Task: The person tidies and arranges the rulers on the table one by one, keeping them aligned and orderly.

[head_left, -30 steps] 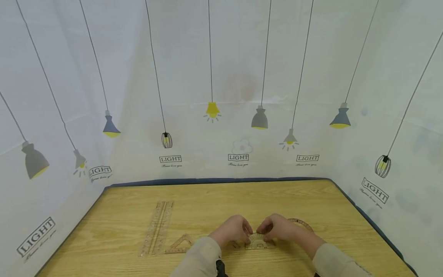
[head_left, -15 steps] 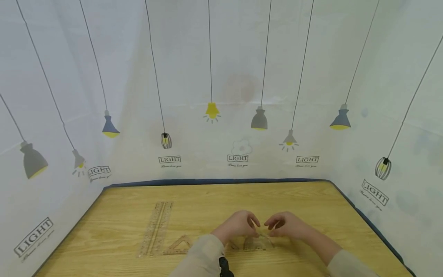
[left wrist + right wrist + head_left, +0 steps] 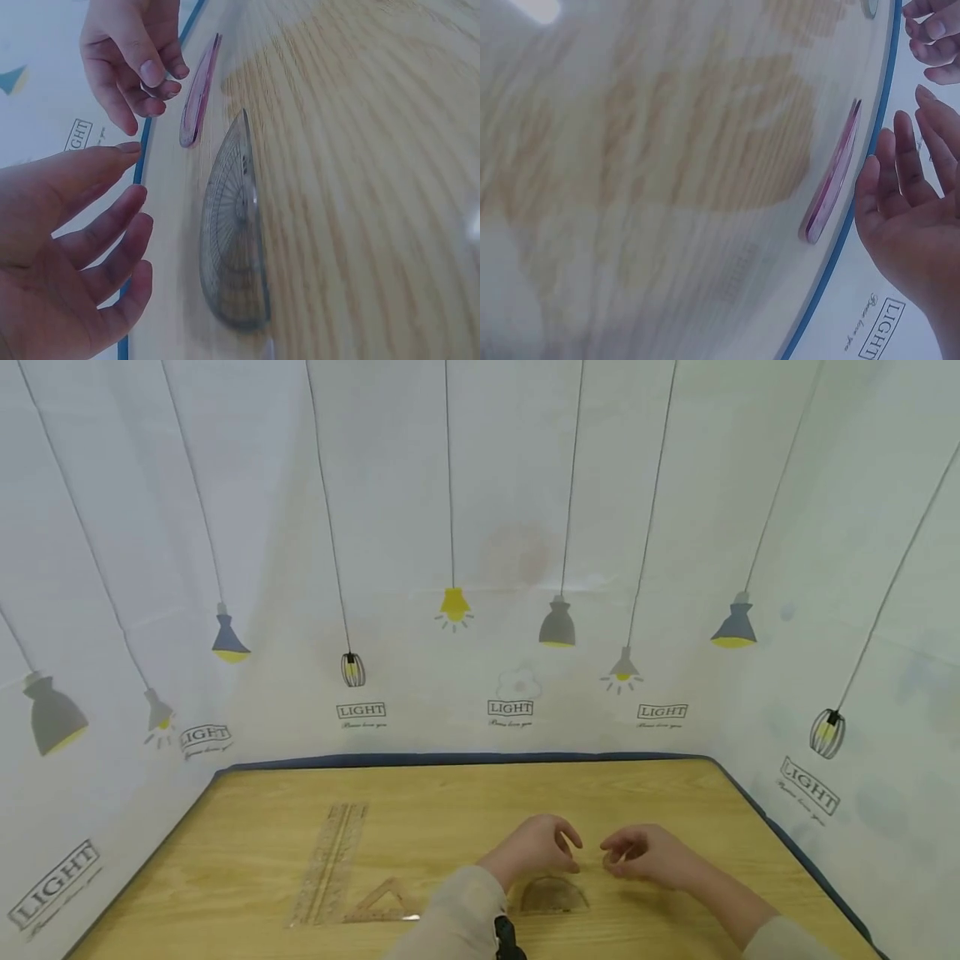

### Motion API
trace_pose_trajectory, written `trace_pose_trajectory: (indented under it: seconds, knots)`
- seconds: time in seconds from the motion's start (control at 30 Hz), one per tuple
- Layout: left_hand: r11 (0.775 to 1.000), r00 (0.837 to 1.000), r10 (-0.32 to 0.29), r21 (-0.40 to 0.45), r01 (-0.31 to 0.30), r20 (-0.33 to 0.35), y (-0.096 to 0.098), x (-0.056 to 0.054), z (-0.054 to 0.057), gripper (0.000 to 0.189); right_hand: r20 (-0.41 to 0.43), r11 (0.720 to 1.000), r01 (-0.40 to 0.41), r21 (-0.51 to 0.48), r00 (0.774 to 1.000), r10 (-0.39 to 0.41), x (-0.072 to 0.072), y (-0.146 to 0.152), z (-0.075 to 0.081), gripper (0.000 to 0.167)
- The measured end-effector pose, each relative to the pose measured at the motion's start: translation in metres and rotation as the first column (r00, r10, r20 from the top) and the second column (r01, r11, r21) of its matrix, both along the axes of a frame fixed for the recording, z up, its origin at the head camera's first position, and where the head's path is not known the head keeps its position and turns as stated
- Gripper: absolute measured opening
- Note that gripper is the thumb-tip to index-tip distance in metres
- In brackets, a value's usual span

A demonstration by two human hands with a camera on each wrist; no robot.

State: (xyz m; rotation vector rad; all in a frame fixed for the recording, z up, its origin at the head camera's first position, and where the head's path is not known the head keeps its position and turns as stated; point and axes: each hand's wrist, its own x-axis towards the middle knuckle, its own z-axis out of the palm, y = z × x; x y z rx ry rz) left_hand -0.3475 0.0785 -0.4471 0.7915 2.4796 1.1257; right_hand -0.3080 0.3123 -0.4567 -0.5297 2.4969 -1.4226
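Note:
A clear half-round protractor (image 3: 555,897) lies flat on the wooden table just below my hands in the head view. Its printed degree lines show in the left wrist view, where the protractor (image 3: 234,232) sits beside my left hand (image 3: 75,240). My left hand (image 3: 542,846) hovers over the protractor's far edge, fingers loosely bent, holding nothing. To its right, my right hand (image 3: 651,857) is raised over the table with relaxed fingers and nothing in them. A pink see-through protractor (image 3: 831,180) lies near the right hand; that hand hides it in the head view.
Left of the hands lie a clear triangle set square (image 3: 382,902) and a long clear ruler (image 3: 330,864). My left sleeve partly covers the set square's side. A white sheet printed with lamps (image 3: 517,610) surrounds the table (image 3: 450,793) behind a dark blue edge.
Both hands have let go of the clear protractor and lifted off it. The right hand has moved right, widening the gap between them, while the protractor stays on the table.

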Motion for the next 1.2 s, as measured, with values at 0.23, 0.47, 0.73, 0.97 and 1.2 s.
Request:
trace_pose_trajectory:
  seconds: [0.23,0.47,0.73,0.97,1.2]
  knots:
    - [1.0,0.999,-0.006,-0.016,0.006,-0.034,0.017,0.001,-0.001,0.024,-0.027,0.997,0.068,0.029,0.997,-0.067,0.003,0.019,0.0,0.037]
    - [0.998,0.998,-0.007,-0.058,0.003,-0.062,0.038,-0.003,-0.007,0.022,-0.024,0.997,0.069,0.019,0.997,-0.069,0.006,0.035,0.0,0.037]
    - [0.996,0.997,0.025,-0.088,-0.032,-0.075,0.052,-0.002,-0.006,0.018,-0.013,0.992,0.125,0.036,0.992,-0.124,0.007,0.049,-0.004,0.036]
    - [0.991,0.994,-0.018,-0.136,0.004,-0.106,0.067,-0.008,-0.012,0.014,0.015,0.986,0.166,0.011,0.986,-0.166,0.008,0.06,-0.009,0.04]
    - [0.984,0.987,-0.136,-0.129,0.125,-0.084,0.075,-0.027,-0.026,0.03,0.072,0.987,0.162,-0.001,0.984,-0.161,0.005,0.067,-0.021,0.049]
